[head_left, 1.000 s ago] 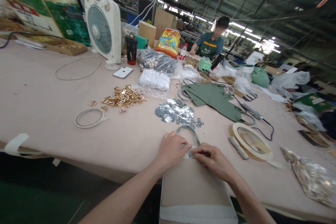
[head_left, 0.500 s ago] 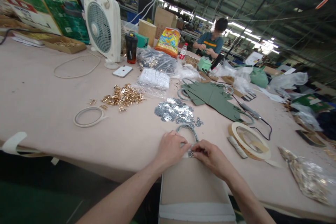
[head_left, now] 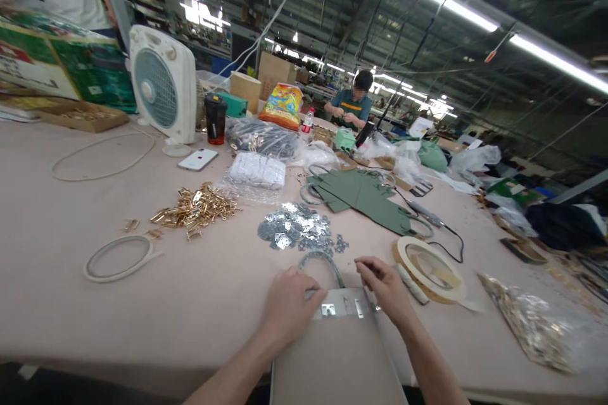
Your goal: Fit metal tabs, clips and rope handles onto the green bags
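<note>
Saw a beige panel [head_left: 332,361] cut off at the bottom edge — and partly hidden behind the left hand [head_left: 291,304].

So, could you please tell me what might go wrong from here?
The small metal plate close to the left hand could get nudged askew by its fingertips. The beige panel juts past the near edge of the table, so a bump might shift it. The loose pile of metal plates lies just beyond the loop handle, so a careless reach could scatter some.
</note>
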